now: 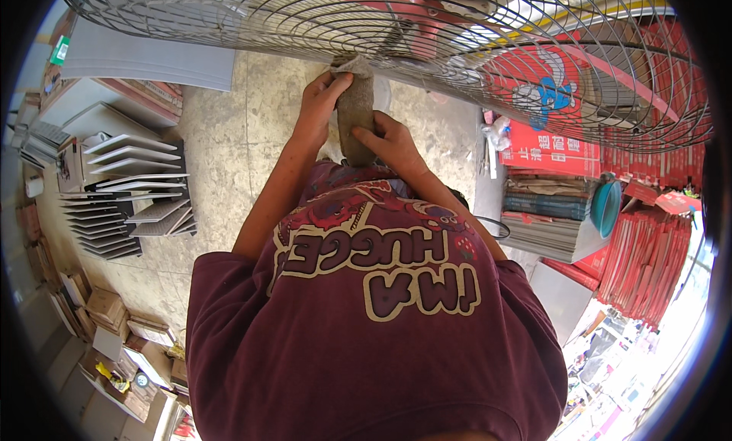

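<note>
A long grey-brown piece of fabric, like a folded rag point(354, 109), is held upright in front of me. My left hand point(322, 104) pinches its upper left edge, where the top is crumpled over. Lower down on the right side, my right hand point(393, 142) grips it with the thumb lying across the front. Just above the fabric's top runs the rim of a large fan's wire guard point(305, 29); whether they touch, I cannot tell. Its lower end is close to my lap, beside the hem of my maroon shirt point(366, 342).
Racks of thin grey and white panels point(137, 186) stand at left. Cardboard boxes point(107, 307) sit at lower left. On the right are red cartons point(640, 266), stacked panels point(545, 235) and a turquoise round basin point(606, 208). Pale concrete floor point(217, 159) lies between.
</note>
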`<state>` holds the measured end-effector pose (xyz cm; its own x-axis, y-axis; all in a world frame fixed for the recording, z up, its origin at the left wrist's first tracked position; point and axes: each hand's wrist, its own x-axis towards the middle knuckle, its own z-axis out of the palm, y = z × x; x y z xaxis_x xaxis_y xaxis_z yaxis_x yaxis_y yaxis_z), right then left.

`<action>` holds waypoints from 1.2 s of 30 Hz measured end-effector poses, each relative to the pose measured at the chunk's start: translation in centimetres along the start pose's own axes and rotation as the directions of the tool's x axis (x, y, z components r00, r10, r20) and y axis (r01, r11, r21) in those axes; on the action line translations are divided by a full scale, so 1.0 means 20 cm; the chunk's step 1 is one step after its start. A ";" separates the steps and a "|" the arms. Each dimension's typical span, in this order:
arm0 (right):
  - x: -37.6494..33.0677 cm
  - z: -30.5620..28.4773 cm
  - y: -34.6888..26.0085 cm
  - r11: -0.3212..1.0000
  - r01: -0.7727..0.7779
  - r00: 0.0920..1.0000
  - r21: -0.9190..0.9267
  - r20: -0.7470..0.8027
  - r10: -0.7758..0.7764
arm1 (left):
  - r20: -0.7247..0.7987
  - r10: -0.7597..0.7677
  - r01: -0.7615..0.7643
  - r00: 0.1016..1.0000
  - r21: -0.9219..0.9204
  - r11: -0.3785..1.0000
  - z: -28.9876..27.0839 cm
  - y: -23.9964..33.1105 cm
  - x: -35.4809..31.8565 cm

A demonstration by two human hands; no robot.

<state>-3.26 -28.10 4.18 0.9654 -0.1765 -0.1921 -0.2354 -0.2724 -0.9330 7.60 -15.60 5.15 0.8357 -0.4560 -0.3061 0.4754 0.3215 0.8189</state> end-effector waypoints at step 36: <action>-0.07 -0.17 0.06 0.980 -0.197 0.980 -0.002 -0.012 0.197 | 0.188 0.138 -0.191 0.972 0.302 0.934 0.27 -0.11 0.04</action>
<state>-5.29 -31.36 4.35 0.8989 -0.2381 -0.3679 -0.4208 -0.2340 -0.8765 5.72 -21.21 5.81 0.8262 -0.5555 -0.0935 0.2018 0.1369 0.9698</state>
